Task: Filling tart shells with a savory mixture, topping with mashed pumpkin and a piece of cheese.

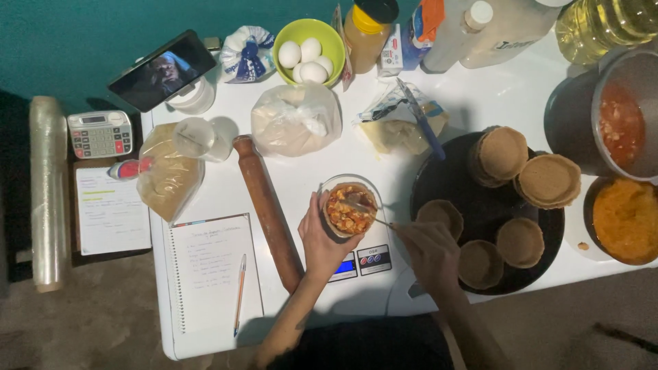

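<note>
While both hands work over the near middle of the white table point(480, 96), clutter runs edge to edge. Far left, off the table: roll of plastic wrap point(48, 192), calculator point(101, 133), printed sheet point(112, 212). On the table's left part: spiral notebook point(212, 274) with pen point(239, 293) lying on it, bag of brown flour point(166, 173), phone point(162, 70) propped up at the far edge, wooden rolling pin point(269, 212) lying diagonally. Left hand point(322, 240) wraps around a filled pastry shell point(349, 209), holding it just above the kitchen scale point(356, 264); chunky orange-red filling inside. Right hand point(430, 250) pinches a spoon point(363, 207), tip resting in the filling. Farther back: green bowl of eggs point(310, 44), clear bag of pale flour point(295, 118), bottles. Right of the hands: dark round tray point(493, 205) holding several empty brown pastry shells point(519, 241), two stacks at its far side. Far right: metal pot of red sauce point(624, 116), bowl of orange mash point(625, 219) nearer.
</note>
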